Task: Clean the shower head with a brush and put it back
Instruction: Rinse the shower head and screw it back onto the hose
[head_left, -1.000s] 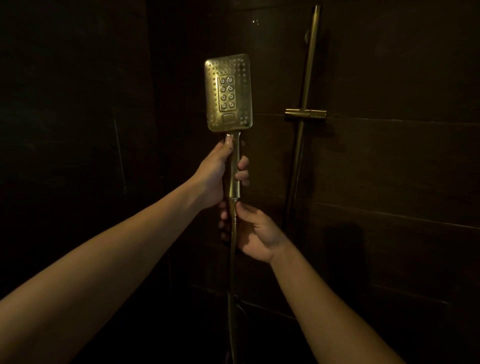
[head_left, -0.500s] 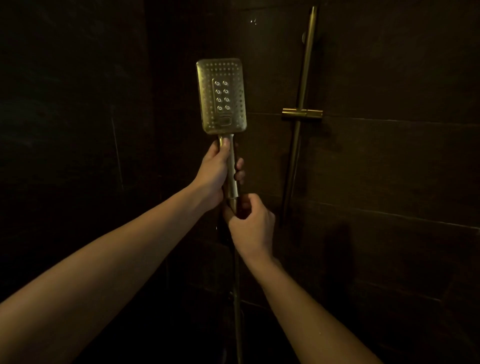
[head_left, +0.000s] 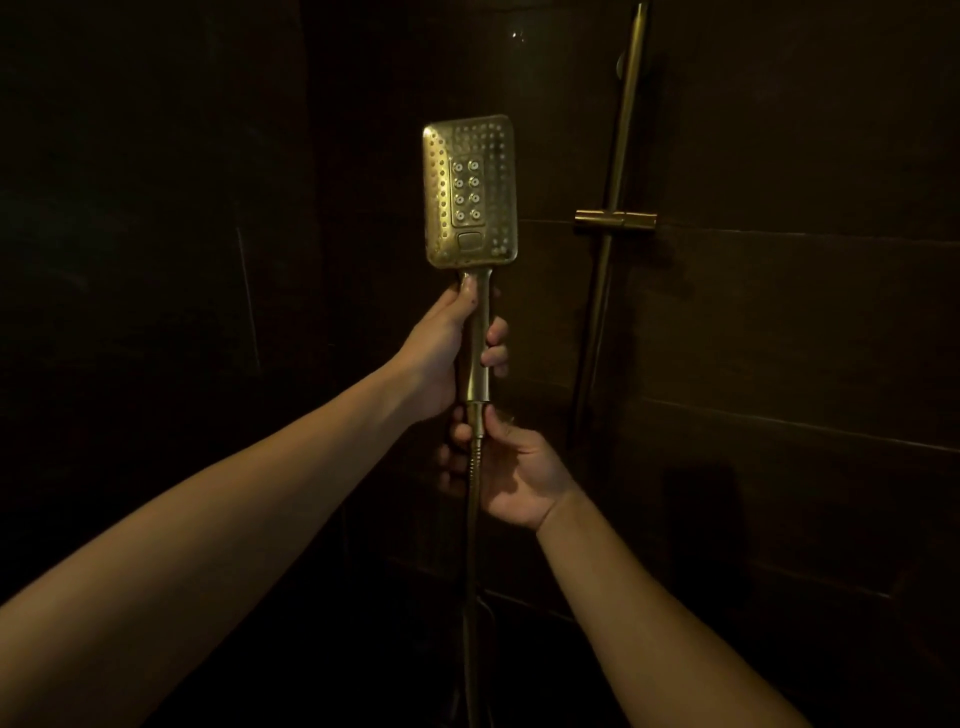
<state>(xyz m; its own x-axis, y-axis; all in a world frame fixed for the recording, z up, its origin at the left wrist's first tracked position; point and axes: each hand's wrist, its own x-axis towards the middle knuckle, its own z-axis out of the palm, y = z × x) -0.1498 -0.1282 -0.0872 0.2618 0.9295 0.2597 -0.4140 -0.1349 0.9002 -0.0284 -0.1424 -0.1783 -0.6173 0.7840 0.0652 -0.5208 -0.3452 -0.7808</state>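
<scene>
A brass rectangular shower head (head_left: 470, 192) is held upright in front of me, its nozzle face turned toward the camera. My left hand (head_left: 447, 353) is wrapped around its handle just below the head. My right hand (head_left: 511, 467) pinches the connector nut at the bottom of the handle, where the ribbed hose (head_left: 471, 571) hangs straight down. No brush is in view.
A brass slide rail (head_left: 618, 208) runs vertically on the dark tiled wall to the right, with an empty holder bracket (head_left: 614, 221) on it. The shower stall is dim and dark walls close in on the left and behind.
My right hand has turned palm-up at the hose connector, its fingers shifted on the nut. The shower head has tilted slightly and sits a little higher and to the right.
</scene>
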